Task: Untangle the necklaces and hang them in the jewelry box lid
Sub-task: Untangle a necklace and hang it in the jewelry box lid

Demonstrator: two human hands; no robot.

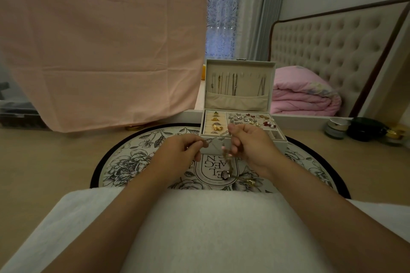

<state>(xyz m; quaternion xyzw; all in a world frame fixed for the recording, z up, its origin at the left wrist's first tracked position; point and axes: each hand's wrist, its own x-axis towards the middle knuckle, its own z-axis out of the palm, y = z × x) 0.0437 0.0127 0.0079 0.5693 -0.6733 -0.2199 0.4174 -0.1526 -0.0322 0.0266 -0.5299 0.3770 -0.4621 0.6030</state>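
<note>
A white jewelry box (207, 150) stands open on a round floral mat. Its upright lid (239, 66) holds several thin necklaces hanging in a row above a cloth pocket. In front of the box I hold a tangle of necklaces (228, 162). My left hand (179, 153) pinches a chain at one side and my right hand (250, 146) pinches it at the other, so a strand stretches between them. The twisted bundle hangs down to the mat, where a ring-shaped pendant (225, 175) and a gold pendant (250, 182) lie.
The box tray (248, 119) holds rings and several earrings. A pink cloth (99, 40) hangs at the left. Small jars (336, 127) and a dark pot (363, 128) stand at the right. A white towel (199, 228) covers my lap.
</note>
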